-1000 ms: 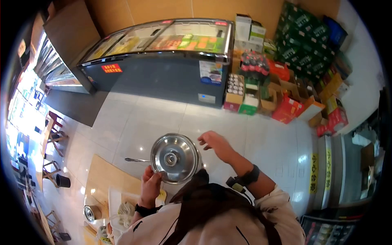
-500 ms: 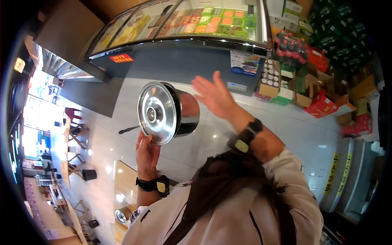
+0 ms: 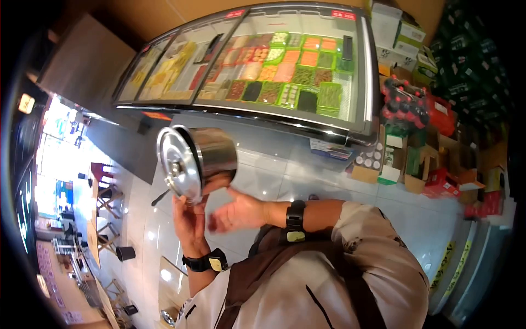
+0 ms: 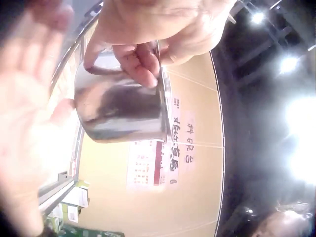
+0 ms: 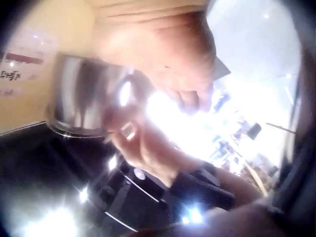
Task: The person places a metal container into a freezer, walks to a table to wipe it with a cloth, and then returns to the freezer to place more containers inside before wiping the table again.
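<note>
A shiny steel pot (image 3: 216,156) is tipped on its side in the air, its round lid (image 3: 178,162) facing left. My left hand (image 3: 189,219) grips it at the rim, the thumb against the lid's lower edge. In the left wrist view the fingers of that hand (image 4: 158,24) curl at the rim beside the pot wall (image 4: 118,113). A thin dark utensil handle (image 3: 160,198) sticks out past the lid; its other end is hidden. My right hand (image 3: 241,211), blurred, is spread close under the pot, its thumb near the wall.
Ahead stands a glass-topped display freezer (image 3: 263,104) with several trays of food. Cartons (image 3: 433,159) and bottle packs (image 3: 402,104) are stacked at the right. Steps with yellow strips (image 3: 446,266) lie at the lower right. Wooden stools (image 3: 107,219) stand along the left.
The pot has tipped from lid-up to lid facing left and moved left. My right hand rose, then came down and left to the pot's underside. The view has come nearer the freezer.
</note>
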Demonstrator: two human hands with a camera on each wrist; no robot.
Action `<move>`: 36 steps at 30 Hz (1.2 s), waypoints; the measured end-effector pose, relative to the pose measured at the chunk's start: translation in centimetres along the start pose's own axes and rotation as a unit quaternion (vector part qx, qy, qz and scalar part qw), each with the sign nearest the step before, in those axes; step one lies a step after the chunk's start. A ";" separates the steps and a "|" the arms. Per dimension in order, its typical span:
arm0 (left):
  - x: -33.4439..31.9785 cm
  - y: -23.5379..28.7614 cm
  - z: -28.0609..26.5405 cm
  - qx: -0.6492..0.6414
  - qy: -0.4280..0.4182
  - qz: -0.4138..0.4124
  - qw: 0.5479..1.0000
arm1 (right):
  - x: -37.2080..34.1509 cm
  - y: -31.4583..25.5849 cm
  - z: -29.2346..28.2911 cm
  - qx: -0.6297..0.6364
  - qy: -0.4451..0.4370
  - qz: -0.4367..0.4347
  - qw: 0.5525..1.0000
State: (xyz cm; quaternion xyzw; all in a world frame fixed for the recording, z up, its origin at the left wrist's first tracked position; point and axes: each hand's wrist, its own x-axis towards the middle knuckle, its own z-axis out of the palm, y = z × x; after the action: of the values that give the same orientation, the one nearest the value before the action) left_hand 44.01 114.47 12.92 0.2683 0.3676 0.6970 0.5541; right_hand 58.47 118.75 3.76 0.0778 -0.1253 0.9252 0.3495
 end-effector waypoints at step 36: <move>36.1 -3.6 4.0 0.104 0.059 -0.047 0.992 | 0.0 -57.9 -22.9 -0.666 0.746 0.011 -0.015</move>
State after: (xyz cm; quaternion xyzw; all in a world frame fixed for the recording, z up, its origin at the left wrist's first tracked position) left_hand 40.52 150.81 11.13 0.2658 0.4821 0.6429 0.5325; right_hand 95.76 167.18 -7.86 0.9255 0.3541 0.0357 -0.1296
